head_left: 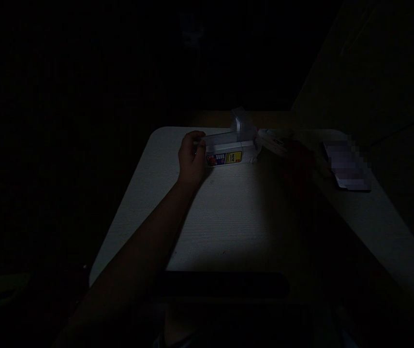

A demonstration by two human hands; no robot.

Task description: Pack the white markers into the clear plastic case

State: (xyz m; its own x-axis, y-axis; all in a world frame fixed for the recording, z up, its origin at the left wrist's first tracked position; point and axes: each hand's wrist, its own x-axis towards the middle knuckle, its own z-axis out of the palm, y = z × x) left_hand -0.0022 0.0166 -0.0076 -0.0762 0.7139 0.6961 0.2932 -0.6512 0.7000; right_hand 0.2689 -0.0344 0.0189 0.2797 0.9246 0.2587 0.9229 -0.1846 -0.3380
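Observation:
A clear plastic box [225, 145] with a yellow and dark printed label lies near the far edge of the table. My left hand [192, 157] is closed around its left end, the thumb towards me and the fingers on the far side. A clear flap [241, 120] stands up at the box's back. My right hand [297, 157] is in deep shadow right of the box, and its fingers barely show. From it a pale, long, narrow piece [273, 141] reaches to the box's right end; its kind is too dark to tell.
The pale table [221, 217] has rounded far corners. A phone-like slab [350, 164], its face blurred out, lies at the right beyond my right hand. A dark bar [221, 284] runs along the near edge. The surroundings are almost black.

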